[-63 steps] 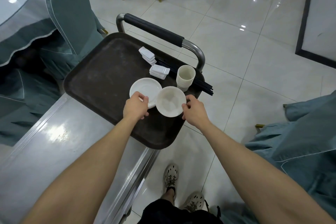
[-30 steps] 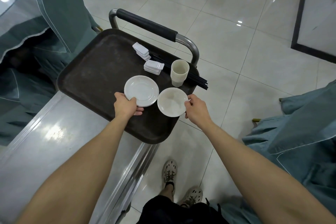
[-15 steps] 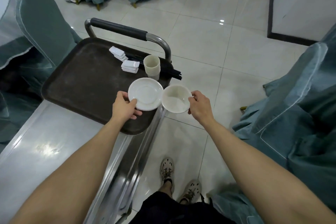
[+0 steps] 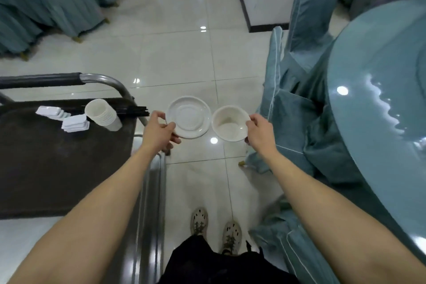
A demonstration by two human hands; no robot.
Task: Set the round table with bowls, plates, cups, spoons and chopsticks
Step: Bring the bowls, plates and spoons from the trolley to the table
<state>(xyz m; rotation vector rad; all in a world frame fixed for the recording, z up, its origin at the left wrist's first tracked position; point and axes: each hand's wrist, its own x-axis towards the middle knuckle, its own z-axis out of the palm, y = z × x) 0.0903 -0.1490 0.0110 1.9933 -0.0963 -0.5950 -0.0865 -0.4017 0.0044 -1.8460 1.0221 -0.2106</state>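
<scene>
Two pieces of crockery are in transit: the left hand (image 4: 159, 130) has its grip pinched on the near-left rim of a white plate (image 4: 189, 120), thumb on top and fingers beneath, and the right hand (image 4: 259, 132) has its grip closed on the right rim of a white bowl (image 4: 229, 123). Both are held level, side by side and almost touching, in the air over the tiled floor (image 4: 179, 53), between the cart's dark tray (image 4: 57, 157) on the left and the round counter (image 4: 380, 99) on the right. The step in hand looks like the carry from cart to counter. The next move probably calls for a further turn to the right, then lifting both pieces past the covered chair (image 4: 288, 110) that stands between the hands and the counter's edge, and setting them down at one place without knocking them together. Left on the tray are a stack of cups (image 4: 103, 114), black chopsticks (image 4: 132, 110) and small white rectangular pieces (image 4: 75, 123), which I cannot identify. Compared with two seconds ago, the plate and bowl no longer rest on the tray; they have been lifted clear of it, the view has swung right, and the counter has come into sight.
</scene>
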